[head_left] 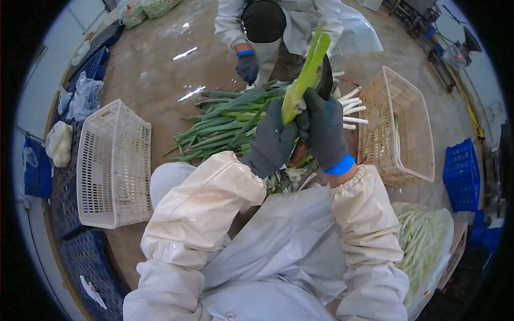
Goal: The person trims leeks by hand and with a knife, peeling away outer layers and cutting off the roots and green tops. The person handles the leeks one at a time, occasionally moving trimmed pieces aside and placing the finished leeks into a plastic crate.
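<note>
A wet brown floor reflects light, with white baskets and blue crates along pale walls.

Smooth waxy leek, plastic basket

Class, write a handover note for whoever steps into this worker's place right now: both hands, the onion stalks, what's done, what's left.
Left hand, grey-gloved: closed round the lower end of a long green-and-yellow onion stalk, held upright.
Right hand, grey-gloved: closed on what looks like a dark knife, against that stalk.
Floor ahead: pile of leafy green stalks; white trimmed stalks beside the beige plastic basket; a white plastic basket on the left.
Done: the white stalks look cleaned.
Left: the stalk in hand and the green pile.
A co-worker's gloved hand is at the pile's far side.
</note>
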